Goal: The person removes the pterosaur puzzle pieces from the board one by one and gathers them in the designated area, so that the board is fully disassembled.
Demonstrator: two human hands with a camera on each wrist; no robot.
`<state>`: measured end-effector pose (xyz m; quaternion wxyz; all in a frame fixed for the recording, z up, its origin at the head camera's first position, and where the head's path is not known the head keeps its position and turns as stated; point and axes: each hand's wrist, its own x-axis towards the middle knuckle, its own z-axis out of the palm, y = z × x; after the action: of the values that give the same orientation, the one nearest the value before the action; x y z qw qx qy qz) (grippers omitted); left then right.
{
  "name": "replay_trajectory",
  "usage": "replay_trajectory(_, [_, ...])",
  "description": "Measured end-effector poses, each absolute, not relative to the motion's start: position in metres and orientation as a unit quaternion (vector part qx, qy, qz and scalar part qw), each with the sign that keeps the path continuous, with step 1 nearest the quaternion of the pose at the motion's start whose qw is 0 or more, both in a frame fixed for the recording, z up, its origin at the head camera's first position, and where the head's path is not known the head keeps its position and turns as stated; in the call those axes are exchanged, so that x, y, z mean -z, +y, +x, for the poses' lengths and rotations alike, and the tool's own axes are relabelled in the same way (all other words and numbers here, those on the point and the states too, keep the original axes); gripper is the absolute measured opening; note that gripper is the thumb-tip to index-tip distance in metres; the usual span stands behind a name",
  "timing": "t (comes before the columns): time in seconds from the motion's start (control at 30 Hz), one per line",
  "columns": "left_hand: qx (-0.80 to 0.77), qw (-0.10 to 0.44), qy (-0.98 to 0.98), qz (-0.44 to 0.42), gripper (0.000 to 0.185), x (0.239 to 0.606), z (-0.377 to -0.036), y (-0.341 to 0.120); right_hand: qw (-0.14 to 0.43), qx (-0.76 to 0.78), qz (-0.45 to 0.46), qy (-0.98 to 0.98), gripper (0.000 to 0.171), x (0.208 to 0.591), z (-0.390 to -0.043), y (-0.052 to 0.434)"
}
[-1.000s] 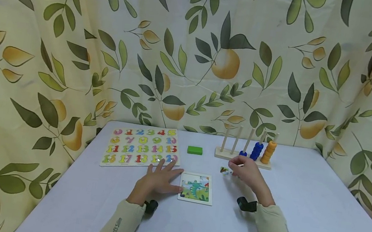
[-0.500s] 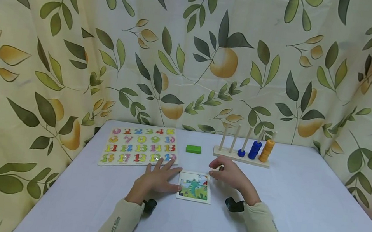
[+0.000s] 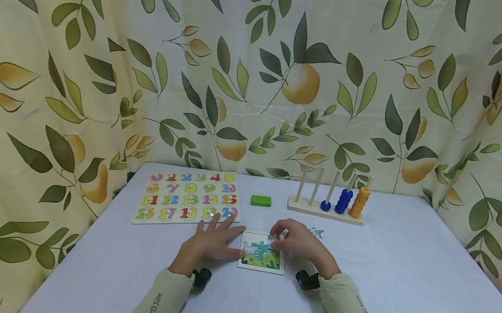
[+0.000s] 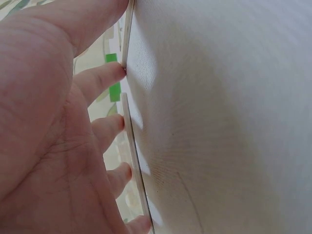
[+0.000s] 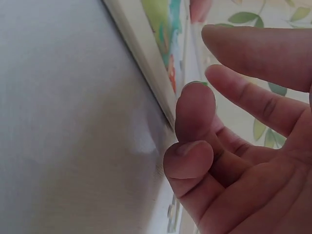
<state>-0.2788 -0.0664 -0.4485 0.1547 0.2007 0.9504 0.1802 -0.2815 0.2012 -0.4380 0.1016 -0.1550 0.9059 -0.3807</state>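
A small framed jigsaw puzzle (image 3: 261, 256) with a teal dinosaur picture lies flat on the white tabletop. My left hand (image 3: 211, 244) rests spread at its left edge, thumb at the frame and the other fingertips by the number board (image 3: 190, 199). In the left wrist view the fingers (image 4: 105, 85) are nearly straight. My right hand (image 3: 299, 239) is over the puzzle's top right corner, its fingertips bent close to the picture. The right wrist view shows its thumb and fingers (image 5: 195, 105) beside the frame; I cannot tell whether a piece is between them.
A loose puzzle piece (image 3: 317, 232) lies just behind my right hand. Further back are a green block (image 3: 261, 200) and a wooden peg stand (image 3: 320, 209) with blue and orange beads. A leaf-patterned curtain (image 3: 262, 73) closes off the table's far side.
My right hand has moved left from beside the loose pieces to the puzzle's top right corner, uncovering one loose piece. My left hand stays at the frame. The view has shifted slightly.
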Motion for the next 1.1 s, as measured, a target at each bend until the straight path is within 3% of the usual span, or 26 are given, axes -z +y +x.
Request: replay_trajectory(1.1, [-0.175,0.153,0.952,0.201,0.074,0.4509,-0.2799,-0.0662,0.089,0.345,-0.167,0.919,0.014,0.4447,-0.2765,0.1918])
